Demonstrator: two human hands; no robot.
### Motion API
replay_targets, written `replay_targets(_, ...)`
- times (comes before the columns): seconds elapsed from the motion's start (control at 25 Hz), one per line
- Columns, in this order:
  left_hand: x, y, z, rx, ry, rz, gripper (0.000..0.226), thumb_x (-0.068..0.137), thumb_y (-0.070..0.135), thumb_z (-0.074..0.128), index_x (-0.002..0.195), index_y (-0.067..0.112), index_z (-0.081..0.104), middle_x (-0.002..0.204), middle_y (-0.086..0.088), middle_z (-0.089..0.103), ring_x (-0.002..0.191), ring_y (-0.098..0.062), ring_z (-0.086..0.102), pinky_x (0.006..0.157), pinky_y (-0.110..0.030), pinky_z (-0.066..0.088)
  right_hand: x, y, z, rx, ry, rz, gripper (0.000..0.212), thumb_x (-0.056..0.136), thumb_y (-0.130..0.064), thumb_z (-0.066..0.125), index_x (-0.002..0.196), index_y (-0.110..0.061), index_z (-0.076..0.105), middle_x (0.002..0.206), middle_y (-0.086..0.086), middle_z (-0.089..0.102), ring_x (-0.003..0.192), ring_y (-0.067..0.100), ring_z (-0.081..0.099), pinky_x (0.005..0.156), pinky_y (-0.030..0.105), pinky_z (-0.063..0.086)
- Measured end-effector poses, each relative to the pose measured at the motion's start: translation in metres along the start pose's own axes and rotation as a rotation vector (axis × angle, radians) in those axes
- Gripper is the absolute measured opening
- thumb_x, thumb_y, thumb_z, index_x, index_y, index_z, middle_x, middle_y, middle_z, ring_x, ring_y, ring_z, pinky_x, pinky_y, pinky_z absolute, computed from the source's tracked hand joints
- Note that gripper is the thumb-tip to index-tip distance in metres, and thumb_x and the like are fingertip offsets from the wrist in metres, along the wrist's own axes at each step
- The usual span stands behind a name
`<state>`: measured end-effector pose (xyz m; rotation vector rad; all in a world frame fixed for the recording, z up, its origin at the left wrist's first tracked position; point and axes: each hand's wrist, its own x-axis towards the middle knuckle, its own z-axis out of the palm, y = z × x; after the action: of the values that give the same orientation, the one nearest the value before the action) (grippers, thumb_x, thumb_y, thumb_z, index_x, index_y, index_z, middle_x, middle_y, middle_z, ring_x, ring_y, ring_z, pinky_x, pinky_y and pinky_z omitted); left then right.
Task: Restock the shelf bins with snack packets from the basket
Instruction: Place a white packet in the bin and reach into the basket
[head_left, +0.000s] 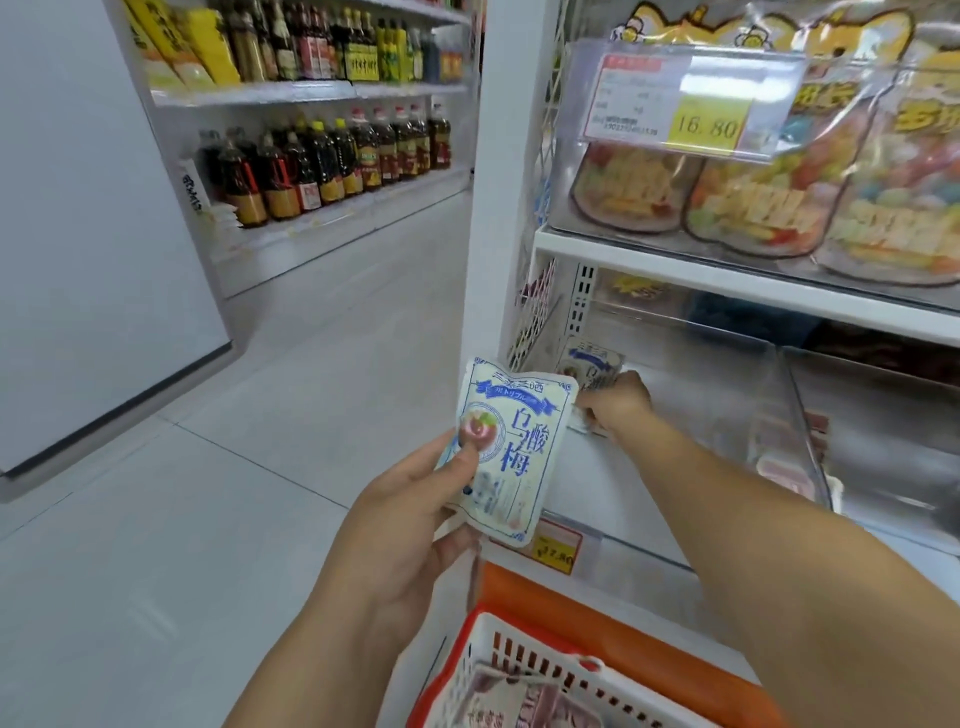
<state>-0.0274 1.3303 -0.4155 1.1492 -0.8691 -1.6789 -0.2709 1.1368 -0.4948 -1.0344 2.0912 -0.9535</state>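
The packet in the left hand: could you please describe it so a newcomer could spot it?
Find the white shelf unit on the right and the red-and-white basket at its foot. Above the basket, the left hand holds a white packet with blue characters and a pink fruit. Unlike its twin in the clear bin, it is outside the shelf.

A shop: price tag (707, 126), stocked bottle shelves (322, 156).
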Motion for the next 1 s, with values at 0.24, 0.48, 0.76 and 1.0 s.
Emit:
replay_targets(0.24, 0.007, -0.004, 0.014, -0.013, 0.012, -0.015, 0.024, 0.086, 0.03, 0.064, 0.11, 0.027, 0.07, 0.096, -0.002, 0.076, 0.084, -0.01, 0.073, 0.071, -0.029, 0.054, -0.002, 0.006, -0.008, 0.005, -0.054, -0.04, 0.024, 0.081, -0.016, 0.073, 0.1, -0.004, 0.063, 0.082, 0.013, 0.067, 0.062, 0.023, 0.062, 0.061, 0.028, 0.056)
replay_targets(0.48, 0.008, -0.005, 0.017, -0.024, 0.001, -0.004, 0.022, 0.089, 0.029, 0.063, 0.111, 0.028, 0.07, 0.097, -0.002, 0.076, 0.087, -0.01, 0.073, 0.073, -0.031, 0.053, -0.004, 0.005, -0.014, -0.027, -0.04, -0.089, 0.043, 0.084, -0.02, 0.071, 0.122, -0.012, 0.052, 0.107, 0.01, 0.067, 0.095, 0.03, 0.067, 0.09, 0.042, 0.055)
replay_targets(0.76, 0.007, -0.006, 0.013, -0.019, 0.002, 0.003, 0.026, 0.088, 0.031, 0.065, 0.113, 0.029, 0.069, 0.096, -0.002, 0.076, 0.09, -0.012, 0.073, 0.078, -0.033, 0.055, -0.001, 0.01, -0.014, 0.059, -0.058, -0.007, 0.028, 0.084, -0.02, 0.073, 0.102, 0.001, 0.066, 0.094, 0.015, 0.069, 0.081, 0.026, 0.063, 0.083, 0.035, 0.054)
replay_targets(1.0, 0.007, -0.007, 0.013, -0.016, 0.005, 0.006, 0.028, 0.087, 0.033, 0.066, 0.114, 0.029, 0.068, 0.096, -0.001, 0.076, 0.091, -0.012, 0.073, 0.08, -0.034, 0.056, -0.005, 0.008, -0.015, 0.167, -0.105, 0.037, 0.015, 0.085, -0.01, 0.071, 0.094, -0.003, 0.062, 0.084, 0.016, 0.064, 0.062, 0.019, 0.057, 0.061, 0.028, 0.054)
